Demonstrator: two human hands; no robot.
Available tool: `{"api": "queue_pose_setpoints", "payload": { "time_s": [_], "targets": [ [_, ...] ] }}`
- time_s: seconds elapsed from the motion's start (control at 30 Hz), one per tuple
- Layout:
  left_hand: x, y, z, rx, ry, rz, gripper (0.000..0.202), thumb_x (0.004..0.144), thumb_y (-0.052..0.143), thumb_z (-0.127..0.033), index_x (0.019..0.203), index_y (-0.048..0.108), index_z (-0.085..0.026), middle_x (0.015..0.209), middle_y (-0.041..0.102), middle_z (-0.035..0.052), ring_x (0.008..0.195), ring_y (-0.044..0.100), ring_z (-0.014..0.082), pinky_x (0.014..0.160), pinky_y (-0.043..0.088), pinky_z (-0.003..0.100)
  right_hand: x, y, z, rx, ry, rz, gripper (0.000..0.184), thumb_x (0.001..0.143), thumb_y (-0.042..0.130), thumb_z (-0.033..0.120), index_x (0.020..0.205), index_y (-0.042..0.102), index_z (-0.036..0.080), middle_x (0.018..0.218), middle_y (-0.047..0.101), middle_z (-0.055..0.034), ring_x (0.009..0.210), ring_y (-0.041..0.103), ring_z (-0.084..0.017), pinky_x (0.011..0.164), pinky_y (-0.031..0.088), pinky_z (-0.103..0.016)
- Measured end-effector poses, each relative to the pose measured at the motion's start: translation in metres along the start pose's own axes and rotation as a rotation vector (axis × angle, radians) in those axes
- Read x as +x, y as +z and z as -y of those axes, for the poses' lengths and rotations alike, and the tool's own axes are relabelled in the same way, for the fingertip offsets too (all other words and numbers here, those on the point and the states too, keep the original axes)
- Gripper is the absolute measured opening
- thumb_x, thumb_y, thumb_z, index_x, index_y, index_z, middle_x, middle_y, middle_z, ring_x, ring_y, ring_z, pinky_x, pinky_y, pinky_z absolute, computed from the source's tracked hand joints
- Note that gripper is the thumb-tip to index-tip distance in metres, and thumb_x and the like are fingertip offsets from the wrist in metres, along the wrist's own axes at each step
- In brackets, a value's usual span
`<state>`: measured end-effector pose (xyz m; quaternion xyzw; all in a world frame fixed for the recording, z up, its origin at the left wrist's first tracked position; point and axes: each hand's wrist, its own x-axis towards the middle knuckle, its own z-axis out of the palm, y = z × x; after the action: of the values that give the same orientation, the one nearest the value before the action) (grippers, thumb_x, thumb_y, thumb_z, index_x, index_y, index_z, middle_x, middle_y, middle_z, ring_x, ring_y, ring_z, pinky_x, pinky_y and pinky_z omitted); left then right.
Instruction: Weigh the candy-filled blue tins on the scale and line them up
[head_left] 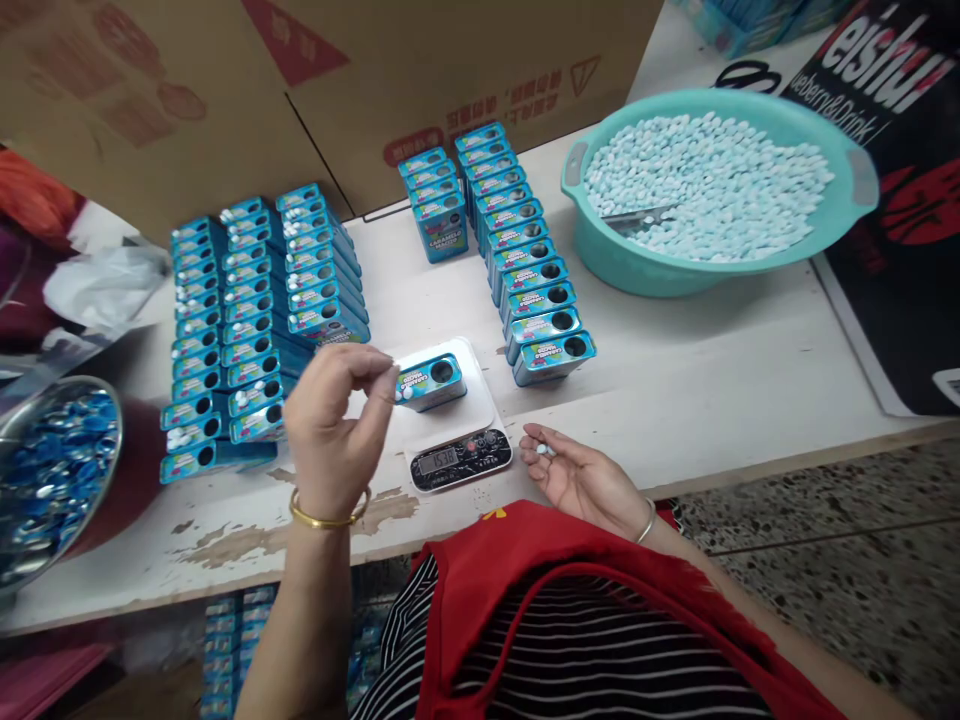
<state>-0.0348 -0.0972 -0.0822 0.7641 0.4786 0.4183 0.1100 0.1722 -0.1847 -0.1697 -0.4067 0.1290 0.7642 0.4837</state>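
Observation:
On a small white kitchen scale (478,395) with a lit display rests a blue candy tin (429,384), its round opening uncovered. A couple of small pale candies (406,391) lie on the tin's top at its left end. Just above that end is my left hand (334,420), thumb and forefinger pinched together. Whatever may be between those fingertips is hidden. To the right of the scale, low over the table edge, my right hand (577,475) is turned palm up. Its curled fingers hold a few pale blue candies (545,450).
Rows of similar tins (259,330) stand at left, many topped with candies; more tins (529,250) line up behind the scale. At right, a turquoise basin (652,275) holds loose candies and a metal scoop (637,218). A metal bowl (118,440) of blue pieces sits left. A cardboard box (360,80) stands behind.

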Motion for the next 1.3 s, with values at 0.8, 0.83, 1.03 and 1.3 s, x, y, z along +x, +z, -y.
{"api": "queue_pose_setpoints", "payload": {
  "time_s": [0.8, 0.83, 1.03, 1.3],
  "targets": [
    [-0.023, 0.024, 0.013, 0.348, 0.201, 0.204, 0.041, 0.088, 0.054, -0.036, 0.128, 0.05, -0.029, 0.147, 0.039, 0.007, 0.14, 0.027, 0.028, 0.111, 0.02, 0.055, -0.001, -0.001, 0.002, -0.002, 0.068, 0.127, 0.014, 0.083, 0.055, 0.016, 0.094, 0.065, 0.014, 0.08, 0.066, -0.0032, 0.071, 0.063, -0.009, 0.064, 0.052, -0.018],
    [-0.019, 0.019, 0.013, 0.337, 0.186, 0.158, 0.04, 0.088, 0.054, -0.035, 0.127, 0.051, -0.029, 0.144, 0.042, 0.0065, 0.138, 0.03, 0.0274, 0.111, 0.022, 0.055, -0.001, -0.001, 0.002, -0.008, 0.063, 0.125, 0.015, 0.083, 0.055, 0.016, 0.094, 0.065, 0.014, 0.08, 0.066, -0.0034, 0.071, 0.063, -0.009, 0.064, 0.052, -0.018],
    [-0.019, -0.02, 0.025, 0.299, 0.013, -0.081, 0.029, 0.085, 0.06, -0.022, 0.113, 0.062, -0.028, 0.122, 0.059, 0.0054, 0.12, 0.051, 0.0238, 0.103, 0.04, 0.047, 0.0, -0.007, 0.007, -0.114, -0.04, 0.08, 0.016, 0.079, 0.061, 0.009, 0.094, 0.065, 0.013, 0.087, 0.07, -0.0062, 0.08, 0.066, -0.011, 0.065, 0.053, -0.016],
    [-0.027, -0.028, 0.035, 0.273, -0.029, -0.065, 0.021, 0.083, 0.062, -0.018, 0.103, 0.065, -0.024, 0.108, 0.064, 0.0065, 0.105, 0.059, 0.0214, 0.095, 0.046, 0.042, -0.003, -0.022, 0.01, -0.196, -0.067, 0.024, 0.016, 0.077, 0.07, 0.021, 0.09, 0.064, 0.014, 0.077, 0.07, -0.0035, 0.06, 0.062, -0.007, 0.051, 0.048, -0.013]
  ]
}}
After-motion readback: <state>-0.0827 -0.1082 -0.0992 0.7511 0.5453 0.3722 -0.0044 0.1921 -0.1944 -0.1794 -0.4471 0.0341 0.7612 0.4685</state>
